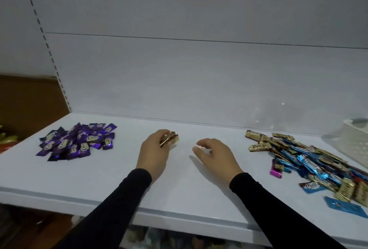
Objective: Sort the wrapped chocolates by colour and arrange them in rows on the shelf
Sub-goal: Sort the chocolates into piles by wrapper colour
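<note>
The left hand (154, 152) grips a small bundle of gold-wrapped chocolates (169, 140) between thumb and curled fingers, the bundle jutting out past the fingertips toward the right and a little toward the back panel (179, 73); how many pieces it holds cannot be told; the bundle's long axis runs from lower left to upper right, its far end just over the white shelf (111, 177), and whether it touches the surface cannot be made out. The left hand lies back-up near the middle of the shelf, wrist low, its black sleeve (119, 195) slanting in from the lower left; the right hand (214, 156) hovers just beside it and apart from it, palm down, fingers loosely curled and holding nothing, thumb reaching toward the left, with a soft shadow on the shelf beneath; its own sleeve comes in from the lower right. Well to the left lies a heap of purple-wrapped chocolates (77, 141), the pieces overlapping and pointing many ways; well to the right spreads a mixed pile (306, 161) of gold and blue wrappers, also jumbled, with one pink-wrapped piece (276, 170) at its near left edge, standing roughly end-on toward the viewer; a white basket (356, 139) sits at the shelf's far right, partly cut off by the frame.
</note>
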A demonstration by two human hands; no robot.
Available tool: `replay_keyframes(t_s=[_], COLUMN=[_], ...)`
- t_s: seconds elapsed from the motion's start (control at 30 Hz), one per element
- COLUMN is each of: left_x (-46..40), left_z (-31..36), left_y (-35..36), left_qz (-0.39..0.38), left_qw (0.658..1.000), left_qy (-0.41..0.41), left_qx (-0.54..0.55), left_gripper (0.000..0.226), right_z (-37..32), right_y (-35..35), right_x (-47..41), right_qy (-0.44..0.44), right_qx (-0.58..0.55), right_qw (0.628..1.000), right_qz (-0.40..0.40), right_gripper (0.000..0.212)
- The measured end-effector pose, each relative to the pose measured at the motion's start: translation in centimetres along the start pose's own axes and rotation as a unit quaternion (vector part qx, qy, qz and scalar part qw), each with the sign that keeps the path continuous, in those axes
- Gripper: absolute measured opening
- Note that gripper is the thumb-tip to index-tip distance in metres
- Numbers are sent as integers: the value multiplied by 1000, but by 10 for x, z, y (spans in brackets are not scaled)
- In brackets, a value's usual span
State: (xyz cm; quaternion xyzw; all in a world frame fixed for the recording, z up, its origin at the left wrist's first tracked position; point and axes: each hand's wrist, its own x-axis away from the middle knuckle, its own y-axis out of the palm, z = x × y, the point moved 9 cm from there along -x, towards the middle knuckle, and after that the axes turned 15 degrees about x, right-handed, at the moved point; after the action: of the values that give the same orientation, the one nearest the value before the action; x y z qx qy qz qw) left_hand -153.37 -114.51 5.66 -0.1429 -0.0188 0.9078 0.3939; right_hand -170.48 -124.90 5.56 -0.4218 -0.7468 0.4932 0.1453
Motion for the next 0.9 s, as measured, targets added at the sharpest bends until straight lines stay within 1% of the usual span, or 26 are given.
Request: replay_keyframes(t_s=[0.07, 0.13, 0.17, 0.27, 0.33, 0.4, 0.47, 0.53, 0.6, 0.7, 0.8, 0.9], left_x=[-10, -19, -22, -19, -17, -17, -18, -19, -19, -13, -4, 4], left_z=[-3, -11, -16, -24, -24, -24, -23, -20, -15, -2, 12, 23], left_y=[-27, -46, -50, -39, -34, -35, -39, -45, -43, -24, 11, 55], left_qz=[16, 15, -6, -110, -142, -142, -126, -96, -80, -84, -113, -159], left_qw=[993, 981, 977, 957, 951, 956, 962, 971, 976, 979, 973, 963], left_qy=[15, 19, 18, 22, 21, 13, 6, -1, 1, 24, 68, 96], left_qx=[-118, -192, -211, -266, -275, -258, -240, -218, -202, -185, -190, -194], left_gripper=[40, 43, 41, 41, 46, 50, 53, 54, 51, 45, 41, 44], right_z=[-17, -31, -36, -43, -43, -42, -40, -37, -29, -7, 22, 59], right_y=[11, 23, 30, 47, 54, 58, 58, 53, 46, 21, -14, -47], right_x=[-2, -4, -5, -7, -9, -9, -9, -7, -3, 4, 14, 27], right_qy=[-28, -59, -68, -83, -91, -89, -87, -84, -70, -42, -13, 14], right_qx=[20, 70, 94, 176, 225, 242, 248, 235, 192, 147, 148, 178], right_qw=[999, 995, 992, 975, 962, 955, 953, 958, 970, 986, 989, 984], right_qz=[-15, -31, -49, -109, -127, -145, -148, -142, -131, -66, -5, 21], right_gripper=[40, 49, 54, 61, 61, 61, 59, 58, 59, 63, 56, 53])
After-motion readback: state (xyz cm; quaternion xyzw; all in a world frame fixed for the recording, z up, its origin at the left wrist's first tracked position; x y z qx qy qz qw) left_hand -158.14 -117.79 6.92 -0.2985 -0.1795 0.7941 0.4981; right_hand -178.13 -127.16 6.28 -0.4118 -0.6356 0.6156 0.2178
